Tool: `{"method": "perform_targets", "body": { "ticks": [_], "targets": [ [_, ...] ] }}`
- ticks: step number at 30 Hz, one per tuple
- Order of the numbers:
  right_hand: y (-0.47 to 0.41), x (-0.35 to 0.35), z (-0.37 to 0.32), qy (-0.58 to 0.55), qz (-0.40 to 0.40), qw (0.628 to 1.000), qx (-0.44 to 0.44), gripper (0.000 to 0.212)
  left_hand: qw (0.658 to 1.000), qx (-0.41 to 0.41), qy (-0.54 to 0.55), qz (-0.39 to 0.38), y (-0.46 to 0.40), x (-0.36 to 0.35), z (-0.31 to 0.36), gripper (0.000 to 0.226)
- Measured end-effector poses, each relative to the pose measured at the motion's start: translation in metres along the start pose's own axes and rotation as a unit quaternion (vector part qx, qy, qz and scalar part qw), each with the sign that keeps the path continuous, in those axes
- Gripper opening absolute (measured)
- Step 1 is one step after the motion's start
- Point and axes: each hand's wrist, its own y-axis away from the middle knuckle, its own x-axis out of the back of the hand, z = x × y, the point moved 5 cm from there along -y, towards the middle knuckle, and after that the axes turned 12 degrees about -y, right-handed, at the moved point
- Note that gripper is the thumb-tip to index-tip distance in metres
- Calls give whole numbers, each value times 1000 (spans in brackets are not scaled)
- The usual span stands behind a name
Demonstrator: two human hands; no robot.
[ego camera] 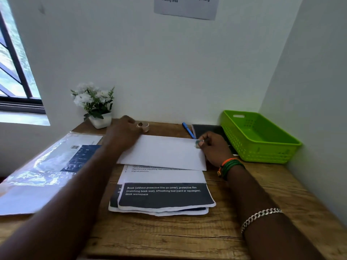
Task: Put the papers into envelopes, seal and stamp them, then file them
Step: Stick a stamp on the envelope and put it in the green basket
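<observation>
White envelope [165, 152] lies flat in the middle of the wooden desk [169, 233], on top of some printed papers [163, 196]. Both arms reach forward over the desk. The right hand [216, 149] sits at the far right corner of the envelope, and its fingers pinch a small stamp [199, 143] right on that corner. The left hand [123, 135] rests on the far left part of the envelope with the fingers curled under, near a little roll of tape [143, 127]; I cannot tell if it grips anything. The envelope looks plain and smooth, with its long side facing the person. A green basket [262, 147] stands to the right, well apart from the envelope. A blue pen [187, 130] lies behind it, beside a dark notebook [208, 129].
</observation>
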Motion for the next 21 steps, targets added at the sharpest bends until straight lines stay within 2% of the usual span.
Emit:
{"method": "perform_targets", "body": {
  "ticks": [4, 7, 11, 13, 15, 17, 21],
  "targets": [
    [-3, 8, 4, -12, 39, 999, -12, 23, 992, 81, 92, 33, 10, 10, -26, 44],
    [-3, 13, 3, -14, 58, 998, -12, 21, 959, 139, 246, -3, 16, -1, -30, 18],
    [3, 19, -8, -70, 64, 994, -47, 19, 938, 175, 300, 2, 19, -6, -33, 19],
    [10, 25, -15, -142, 49, 983, -102, 7, 922, 193, 336, 0, 22, -3, -28, 21],
    [21, 35, -24, -189, 7, 968, -162, 10, 907, 202, 370, -6, 22, 2, -19, 18],
    [31, 51, -31, -199, -16, 963, -181, 14, 891, 197, 409, -20, 17, 4, -5, 17],
    [50, 104, -43, -223, 38, 959, -170, 16, 887, 149, 434, -57, 7, 5, 48, 14]
  ]
}}
